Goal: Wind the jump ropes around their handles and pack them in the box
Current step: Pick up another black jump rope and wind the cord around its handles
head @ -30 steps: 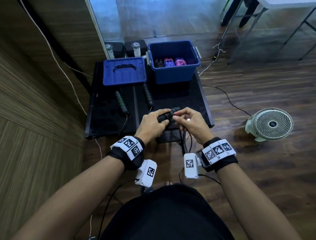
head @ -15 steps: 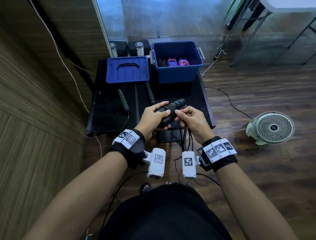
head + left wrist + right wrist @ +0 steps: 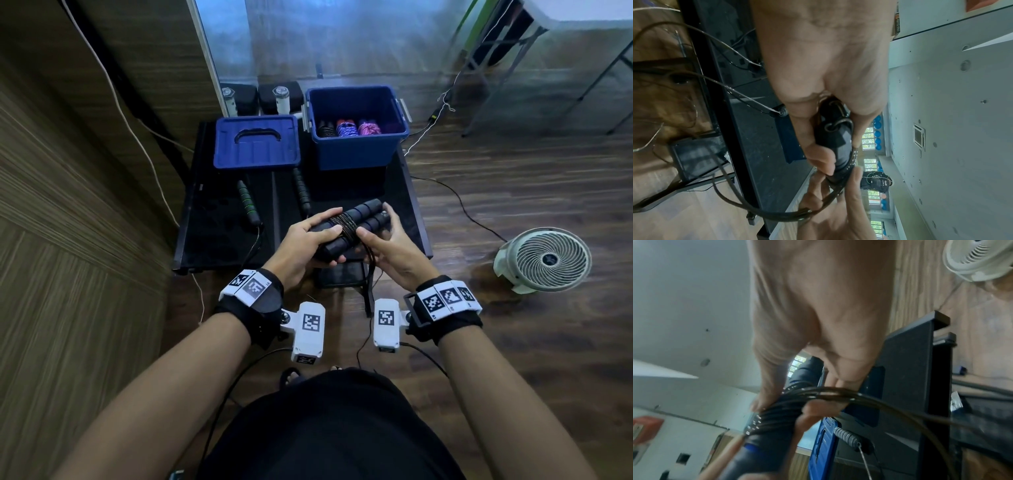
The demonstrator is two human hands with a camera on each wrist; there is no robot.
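Note:
My left hand (image 3: pixel 308 240) grips a pair of black jump rope handles with blue rings (image 3: pixel 363 216), held side by side above the front of the black table (image 3: pixel 212 219). A dark cord (image 3: pixel 346 224) is wound round their middle. My right hand (image 3: pixel 380 240) pinches the loose cord (image 3: pixel 838 394) beside the coil, and the rest of it hangs down past the table edge. A second rope with green-ringed black handles (image 3: pixel 248 205) lies unwound on the table. The open blue box (image 3: pixel 356 133) at the back holds three wound ropes (image 3: pixel 346 128).
The blue box lid (image 3: pixel 257 142) lies left of the box on the table. A white floor fan (image 3: pixel 544 260) stands on the wooden floor to the right. Cables run across the floor, and a wood-panelled wall is at the left.
The handles have risen and tilted so their far ends point up and right. My right hand has come from the top of the coil to its right side, drawing the cord.

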